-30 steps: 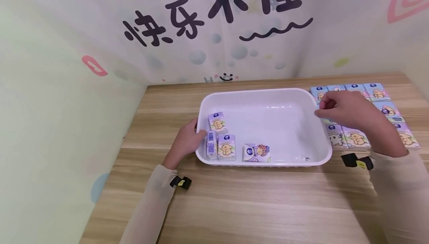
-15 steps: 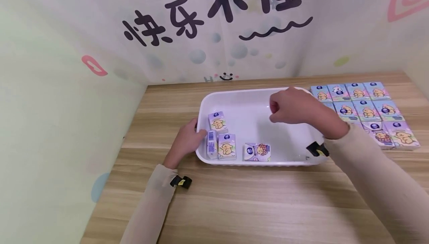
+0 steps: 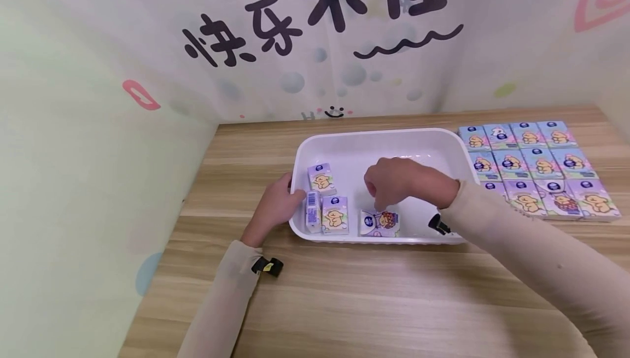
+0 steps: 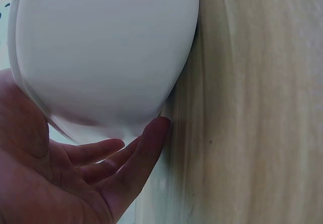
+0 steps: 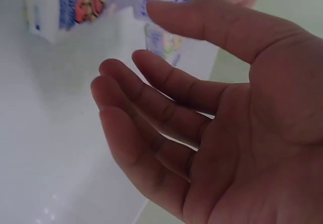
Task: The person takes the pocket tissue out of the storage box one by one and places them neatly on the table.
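A white plastic basin (image 3: 418,221) stands on the table, with several small purple tissue packs in it. My left hand (image 3: 277,203) holds its left rim, thumb over the edge; in the left wrist view the fingers (image 4: 144,151) lie against the outer wall. Over the basin, my right hand (image 3: 394,182) hovers just behind a tissue pack (image 3: 379,223) lying near the front wall. Nothing lies between its loosely bent fingers (image 5: 151,93) and thumb in the right wrist view. To the left lie one upright-edged pack (image 3: 313,212) and two flat ones (image 3: 334,216).
Right of the basin, rows of blue and purple tissue packs (image 3: 541,164) lie side by side on the wooden table (image 3: 374,292). A printed cloth wall (image 3: 275,90) rises behind the table's far edge, and a pale wall (image 3: 74,183) stands on the left.
My right hand has moved left and down, from beside the tissue pack rows to above the front tissue pack in the basin. The left hand stays on the rim.
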`<state>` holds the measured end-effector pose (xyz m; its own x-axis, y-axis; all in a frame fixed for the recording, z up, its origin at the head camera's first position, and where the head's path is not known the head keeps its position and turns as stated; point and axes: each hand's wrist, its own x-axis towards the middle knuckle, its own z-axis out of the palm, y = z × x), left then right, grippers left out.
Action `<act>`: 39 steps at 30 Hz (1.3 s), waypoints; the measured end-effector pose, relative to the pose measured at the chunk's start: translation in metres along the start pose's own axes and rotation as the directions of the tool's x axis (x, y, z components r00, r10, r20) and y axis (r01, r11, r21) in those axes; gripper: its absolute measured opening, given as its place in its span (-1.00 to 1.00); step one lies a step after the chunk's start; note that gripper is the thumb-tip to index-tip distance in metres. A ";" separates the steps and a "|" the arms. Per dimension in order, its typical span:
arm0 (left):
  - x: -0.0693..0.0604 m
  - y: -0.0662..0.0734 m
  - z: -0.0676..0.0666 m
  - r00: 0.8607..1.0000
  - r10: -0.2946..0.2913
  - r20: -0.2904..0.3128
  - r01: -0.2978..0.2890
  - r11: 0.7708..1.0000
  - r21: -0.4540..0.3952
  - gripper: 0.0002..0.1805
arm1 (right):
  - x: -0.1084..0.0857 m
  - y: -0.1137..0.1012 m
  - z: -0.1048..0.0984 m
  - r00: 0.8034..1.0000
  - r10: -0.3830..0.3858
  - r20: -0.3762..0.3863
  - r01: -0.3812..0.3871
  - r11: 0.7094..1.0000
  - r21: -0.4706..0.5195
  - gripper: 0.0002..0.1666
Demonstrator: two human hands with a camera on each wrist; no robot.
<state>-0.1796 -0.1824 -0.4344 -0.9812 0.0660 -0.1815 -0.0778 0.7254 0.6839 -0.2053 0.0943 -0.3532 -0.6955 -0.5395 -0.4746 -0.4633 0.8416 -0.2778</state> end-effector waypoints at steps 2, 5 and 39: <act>0.000 0.000 0.000 1.000 0.002 0.000 -0.002 1.000 -0.001 -0.30 | 0.002 -0.004 0.004 0.999 -0.002 0.039 0.003 1.000 -0.017 -0.75; 0.000 0.000 0.000 1.000 -0.001 -0.001 0.001 1.000 -0.004 -0.31 | 0.004 -0.009 0.010 0.997 0.012 0.078 -0.010 1.000 -0.025 -0.67; 0.000 0.000 0.000 1.000 0.003 0.005 -0.003 1.000 -0.003 -0.28 | -0.013 0.002 -0.006 0.997 -0.070 -0.017 0.071 0.996 0.060 -0.74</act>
<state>-0.1796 -0.1830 -0.4344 -0.9806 0.0714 -0.1828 -0.0754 0.7229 0.6868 -0.2007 0.1027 -0.3430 -0.6706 -0.5975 -0.4397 -0.4775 0.8013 -0.3605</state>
